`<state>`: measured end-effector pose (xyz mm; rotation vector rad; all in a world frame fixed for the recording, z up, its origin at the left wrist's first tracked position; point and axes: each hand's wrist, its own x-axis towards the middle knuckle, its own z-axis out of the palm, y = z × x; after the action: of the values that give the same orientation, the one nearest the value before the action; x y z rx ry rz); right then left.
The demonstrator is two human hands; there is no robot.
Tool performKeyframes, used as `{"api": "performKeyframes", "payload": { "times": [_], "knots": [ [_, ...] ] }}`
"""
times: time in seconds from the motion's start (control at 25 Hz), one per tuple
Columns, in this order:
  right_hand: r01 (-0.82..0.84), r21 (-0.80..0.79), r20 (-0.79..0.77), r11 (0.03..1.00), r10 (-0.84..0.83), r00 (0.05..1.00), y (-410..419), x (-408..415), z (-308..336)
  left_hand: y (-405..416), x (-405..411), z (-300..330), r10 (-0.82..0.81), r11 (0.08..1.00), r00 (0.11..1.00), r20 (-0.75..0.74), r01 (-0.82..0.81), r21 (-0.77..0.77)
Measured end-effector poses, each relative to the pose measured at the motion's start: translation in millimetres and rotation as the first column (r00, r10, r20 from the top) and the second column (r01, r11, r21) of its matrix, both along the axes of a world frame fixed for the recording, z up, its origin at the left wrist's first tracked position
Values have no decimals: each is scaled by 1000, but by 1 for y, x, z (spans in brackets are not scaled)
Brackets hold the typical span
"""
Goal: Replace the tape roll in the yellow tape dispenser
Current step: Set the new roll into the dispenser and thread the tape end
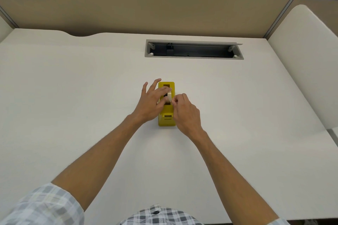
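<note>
A yellow tape dispenser (166, 117) stands lengthwise in the middle of the white desk (73, 97), its cutter end towards me. A pale tape roll (169, 96) sits upright in the dispenser's slot. My left hand (150, 102) comes in from the left; its thumb and forefinger pinch the roll while the other fingers spread out past the dispenser's far end. My right hand (185, 113) lies along the dispenser's right side, fingers curled, its fingertips touching the roll's near right edge. The lower half of the roll is hidden inside the dispenser.
An open cable tray (193, 49) is sunk into the desk behind the dispenser. A tan partition wall (146, 2) closes the back, and a white side panel (307, 56) rises at the right. My checked shirt (159, 215) shows at the near edge.
</note>
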<state>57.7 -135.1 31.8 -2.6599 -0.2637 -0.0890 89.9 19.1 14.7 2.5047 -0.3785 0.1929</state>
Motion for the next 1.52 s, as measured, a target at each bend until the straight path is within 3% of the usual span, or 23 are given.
{"api": "performKeyframes", "payload": {
  "times": [0.72,1.24,1.52],
  "knots": [
    [2,-3,-14,1000,-2,1000,-3,-12,-1,1,1,4,-43,991,997,-57,50,122],
    [-21,1,15,1000,21,1000,-3,-21,5,1,6,1,30,999,996,-84,-32,-31],
    [-23,13,0,1000,23,1000,-4,-27,3,-2,14,5,60,998,997,-57,-62,-26]
  ]
}}
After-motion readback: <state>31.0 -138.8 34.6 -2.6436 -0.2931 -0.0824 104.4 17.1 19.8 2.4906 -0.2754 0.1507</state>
